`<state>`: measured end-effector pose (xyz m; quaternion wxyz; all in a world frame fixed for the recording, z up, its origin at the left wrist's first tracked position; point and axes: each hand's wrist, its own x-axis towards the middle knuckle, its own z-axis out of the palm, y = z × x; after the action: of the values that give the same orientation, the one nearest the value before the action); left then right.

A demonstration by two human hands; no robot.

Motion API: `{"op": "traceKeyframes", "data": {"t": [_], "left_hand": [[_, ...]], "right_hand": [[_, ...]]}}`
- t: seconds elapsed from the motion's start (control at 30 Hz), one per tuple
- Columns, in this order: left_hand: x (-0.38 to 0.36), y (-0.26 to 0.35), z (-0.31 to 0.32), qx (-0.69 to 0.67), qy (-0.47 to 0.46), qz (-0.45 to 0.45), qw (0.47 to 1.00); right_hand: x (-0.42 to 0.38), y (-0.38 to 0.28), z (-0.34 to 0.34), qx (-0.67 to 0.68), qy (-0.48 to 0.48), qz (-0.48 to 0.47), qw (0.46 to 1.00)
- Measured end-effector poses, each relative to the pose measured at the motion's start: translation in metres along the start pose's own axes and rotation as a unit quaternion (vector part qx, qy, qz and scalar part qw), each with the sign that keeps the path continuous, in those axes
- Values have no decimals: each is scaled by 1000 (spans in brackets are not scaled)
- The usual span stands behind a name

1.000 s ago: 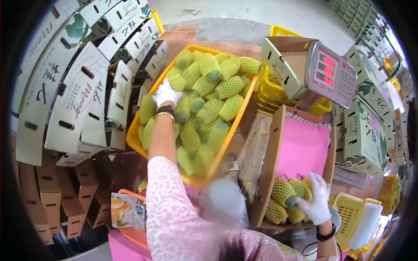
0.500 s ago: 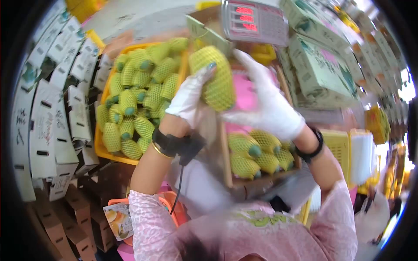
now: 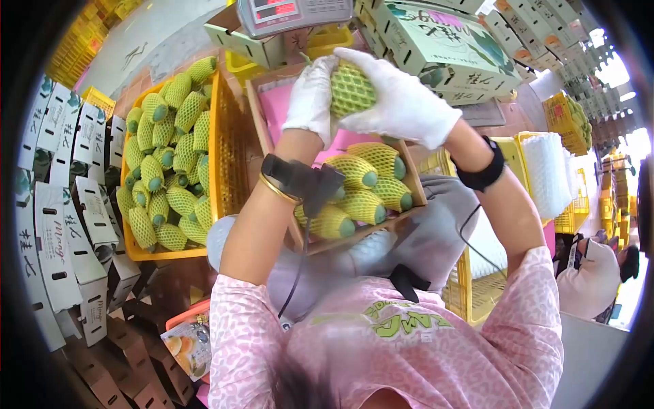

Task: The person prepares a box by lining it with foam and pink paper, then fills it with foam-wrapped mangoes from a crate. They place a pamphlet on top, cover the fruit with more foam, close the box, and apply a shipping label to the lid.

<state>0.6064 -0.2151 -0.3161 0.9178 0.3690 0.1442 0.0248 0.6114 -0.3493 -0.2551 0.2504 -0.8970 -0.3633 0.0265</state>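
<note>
Between my two white-gloved hands is a mango (image 3: 351,90) in a yellow-green foam net. My left hand (image 3: 310,99) is closed against its left side, and my right hand (image 3: 403,102) wraps its right side and top. Below them stands an open carton (image 3: 417,183) with pink lining paper (image 3: 274,109). Several netted mangoes (image 3: 361,205) lie in rows in its near part. On the left, a yellow crate (image 3: 228,146) is heaped with more netted mangoes (image 3: 185,153).
Beyond the carton stand a digital scale (image 3: 296,15) with red digits and a small open box (image 3: 262,51). Printed mango boxes (image 3: 449,44) are stacked at the back right, with more boxes (image 3: 58,252) along the left. White foam nets (image 3: 550,174) and another person (image 3: 591,276) are at right.
The mango has gone from mainly my left hand to between both hands, over the carton's far part. My right hand has closed onto it. The whole view has shifted and turned.
</note>
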Motion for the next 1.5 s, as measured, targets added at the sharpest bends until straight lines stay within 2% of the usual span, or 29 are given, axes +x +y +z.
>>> {"op": "traceKeyframes", "data": {"t": [0.03, 0.07, 0.13, 0.17, 0.2, 0.23, 0.27, 0.33, 0.37, 0.43, 0.6, 0.63, 0.67, 0.7, 0.73, 0.77, 0.83, 0.9, 0.97, 1.03, 1.07, 1.1, 1.17, 1.23, 1.3, 1.33, 1.37, 1.43, 1.5], "left_hand": [[6, -9, -4, 11, -10, -5, 1000], [5, -12, -7, 11, -12, -6, 1000], [3, -10, -23, 224, -71, -10, 972], [30, -24, -63, 429, -87, 15, 899], [14, -25, -67, 505, 11, 20, 863], [39, -55, -125, 589, -24, 111, 800], [13, -51, -123, 674, -29, 129, 727], [1, -47, -126, 743, -85, -49, 662], [-6, -46, -125, 785, -83, -51, 612], [-9, -53, -131, 774, -13, -13, 633], [-12, -36, -120, 784, -61, -21, 617], [-6, -40, -126, 753, -40, -55, 655], [-15, -22, -111, 800, -138, 4, 583], [-4, -31, -120, 735, -75, -75, 670], [-2, -41, -128, 736, -34, -59, 673], [5, -53, -139, 773, -76, -35, 629], [-7, -42, -121, 741, -8, -13, 672], [0, -35, -139, 556, 2, 28, 831], [-11, 36, -149, 496, 38, 99, 862], [-17, 97, -185, 551, 170, 103, 811], [-13, 116, -223, 655, 273, 174, 682], [-11, 135, -258, 718, 360, 130, 582], [-16, 169, -297, 728, 465, -3, 503], [-11, 172, -350, 780, 483, -65, 393], [-7, 177, -349, 780, 456, -212, 371], [-5, 171, -346, 807, 448, -191, 335], [-2, 172, -346, 807, 443, -190, 340], [-4, 178, -347, 792, 451, -189, 365], [-20, 194, -327, 750, 446, -166, 459]], "right_hand": [[1, 14, 10, 1, 40, -35, 999], [2, 24, 12, 84, -1, -3, 996], [9, 48, 24, 162, -58, 28, 985], [14, 65, 35, 158, -75, 26, 984], [18, 77, 44, 105, -102, 30, 989], [23, 86, 54, 65, -114, 28, 991], [28, 87, 60, 12, -158, 64, 985], [36, 97, 78, -65, -204, 76, 974], [39, 100, 88, -90, -209, 52, 972], [40, 110, 104, -184, -242, 42, 952], [32, 109, 104, -260, -266, 20, 928], [28, 114, 106, -254, -242, 19, 936], [25, 115, 110, -270, -225, 16, 936], [25, 112, 106, -250, -217, -1, 944], [21, 111, 107, -243, -190, -13, 951], [20, 116, 111, -272, -187, -10, 944], [22, 108, 108, -262, -202, 3, 944], [27, 110, 111, -273, -229, 10, 934], [26, 107, 106, -249, -244, 33, 937], [17, 104, 98, -247, -186, 15, 951], [12, 100, 90, -220, -150, 28, 963], [5, 97, 80, -192, -113, 44, 974], [-13, 110, 62, -142, -37, 51, 988], [-28, 106, 44, -95, 4, 82, 992], [-45, 112, 37, -82, 16, 104, 991], [-50, 114, 34, -64, 23, 125, 990], [-51, 115, 33, -70, 24, 129, 989], [-60, 117, 34, -47, 45, 141, 988], [-54, 101, 33, -20, 60, 140, 988]]}}
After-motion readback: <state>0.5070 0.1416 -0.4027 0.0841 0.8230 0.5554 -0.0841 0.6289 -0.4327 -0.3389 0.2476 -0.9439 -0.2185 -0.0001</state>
